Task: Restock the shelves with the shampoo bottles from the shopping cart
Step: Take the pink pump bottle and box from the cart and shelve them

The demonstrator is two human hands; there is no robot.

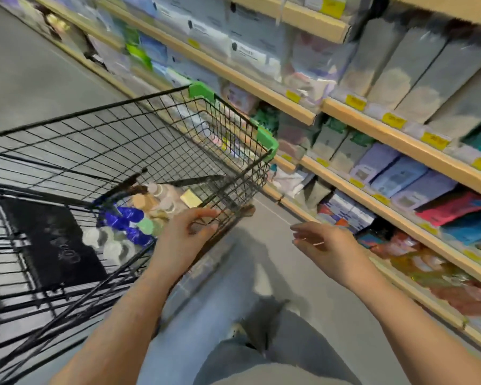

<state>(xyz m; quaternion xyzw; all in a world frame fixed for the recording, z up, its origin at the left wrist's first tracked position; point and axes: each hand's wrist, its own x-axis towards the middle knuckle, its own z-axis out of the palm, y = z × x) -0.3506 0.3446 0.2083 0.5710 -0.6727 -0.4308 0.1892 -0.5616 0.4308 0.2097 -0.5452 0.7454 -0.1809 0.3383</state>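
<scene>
While the whole shot is pretty blurry, you can make out the left hand (190, 232) over the near side of the black wire shopping cart (139, 140), fingers loosely curled, holding nothing as far as I can tell. The right hand (324, 243) hangs in the aisle between cart and shelves (378, 165), fingers relaxed and empty. Shampoo bottles (139, 218) sit bunched in the cart's bottom, blue, green and pale caps up, just beside the left hand.
</scene>
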